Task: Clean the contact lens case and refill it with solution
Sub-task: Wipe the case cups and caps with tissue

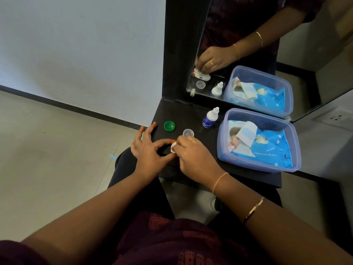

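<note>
The left hand pinches the lens case between thumb and forefinger. The right hand grips a white wipe against it with curled fingers.

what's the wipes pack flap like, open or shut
Open: the white flap on the wipes pack is peeled back and raised, not stuck flat.

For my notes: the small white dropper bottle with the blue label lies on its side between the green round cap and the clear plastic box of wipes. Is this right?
No. In the head view the small white dropper bottle stands upright, between the green round cap and the clear plastic box.
</note>
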